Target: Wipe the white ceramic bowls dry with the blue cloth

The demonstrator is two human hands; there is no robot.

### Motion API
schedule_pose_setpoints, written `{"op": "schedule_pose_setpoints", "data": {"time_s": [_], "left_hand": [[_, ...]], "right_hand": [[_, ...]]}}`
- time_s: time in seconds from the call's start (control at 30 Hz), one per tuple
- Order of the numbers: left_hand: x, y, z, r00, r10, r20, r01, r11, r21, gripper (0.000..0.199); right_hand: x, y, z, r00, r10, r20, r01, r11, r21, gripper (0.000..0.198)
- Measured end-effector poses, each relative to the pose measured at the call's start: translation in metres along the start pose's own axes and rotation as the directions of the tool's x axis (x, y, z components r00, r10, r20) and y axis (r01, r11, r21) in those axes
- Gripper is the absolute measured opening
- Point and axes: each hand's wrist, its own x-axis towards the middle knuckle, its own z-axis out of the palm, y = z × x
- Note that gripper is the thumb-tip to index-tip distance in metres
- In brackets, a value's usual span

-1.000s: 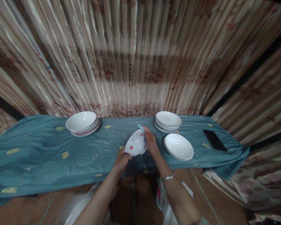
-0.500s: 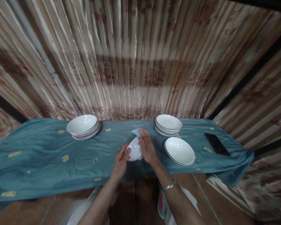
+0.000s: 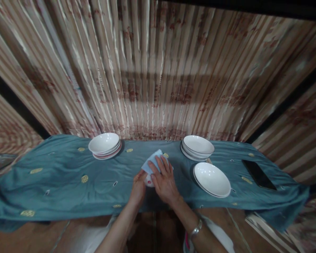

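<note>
Left hand (image 3: pixel 138 187) pinches white red-dotted ceramic bowl (image 3: pixel 149 182), likely to steady it; right hand (image 3: pixel 165 182), fingers slightly spread, clamps light-blue fabric cloth (image 3: pixel 152 161) over it

We're seeing black phone (image 3: pixel 258 174) lying flat, well right of right hand (image 3: pixel 162 175). Teal tablecloth (image 3: pixel 63 189) spreading beneath both hands, wrinkling, showing yellow prints (image 3: pixel 84 179) left of left hand (image 3: pixel 139 184). Beyond hands, we're facing pleated beige curtain (image 3: pixel 147 52) hanging with reddish patterns. Dark poles (image 3: pixel 287 103) slanting far out on either side of hands; dark bar (image 3: pixel 239 7) running high beyond. Nearer than hands, brown floor (image 3: pixel 142 233) showing.
</note>
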Motion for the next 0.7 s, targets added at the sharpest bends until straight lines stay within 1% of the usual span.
{"op": "schedule_pose_setpoints", "data": {"time_s": [0.13, 0.23, 0.33, 0.43, 0.57, 0.63, 0.67, 0.7], "left_hand": [[-0.002, 0.003, 0.002, 1.0, -0.006, -0.003, 0.006, 0.997, -0.079, 0.032], [-0.002, 0.003, 0.002, 1.0, -0.03, 0.002, 0.03, 0.995, -0.095, 0.035], [-0.002, 0.004, 0.001, 0.999, -0.042, -0.012, 0.041, 0.993, -0.11, 0.04], [-0.003, 0.006, 0.0, 0.998, -0.053, -0.038, 0.048, 0.991, -0.122, 0.043], [-0.004, 0.009, -0.002, 0.996, -0.067, -0.052, 0.059, 0.988, -0.139, 0.044], [-0.004, 0.009, -0.002, 0.997, -0.061, -0.051, 0.053, 0.989, -0.135, 0.044], [-0.004, 0.009, -0.003, 0.997, -0.055, -0.053, 0.048, 0.99, -0.131, 0.044], [-0.004, 0.009, -0.003, 0.997, -0.049, -0.053, 0.042, 0.991, -0.126, 0.044]], "right_hand": [[0.006, 0.01, -0.001, 0.991, 0.126, -0.04, -0.119, 0.984, 0.136, 0.046], [0.006, 0.019, 0.005, 0.968, 0.244, -0.048, -0.221, 0.931, 0.29, 0.045], [0.003, 0.029, 0.015, 0.924, 0.381, -0.025, -0.329, 0.827, 0.457, 0.048], [-0.003, 0.041, 0.029, 0.868, 0.495, 0.018, -0.404, 0.685, 0.606, 0.051], [-0.009, 0.055, 0.044, 0.778, 0.621, 0.092, -0.481, 0.496, 0.723, 0.057], [-0.01, 0.058, 0.046, 0.751, 0.648, 0.127, -0.509, 0.446, 0.737, 0.059], [-0.01, 0.059, 0.045, 0.751, 0.647, 0.133, -0.513, 0.445, 0.734, 0.059], [-0.01, 0.058, 0.042, 0.758, 0.639, 0.129, -0.512, 0.461, 0.725, 0.058]]}}
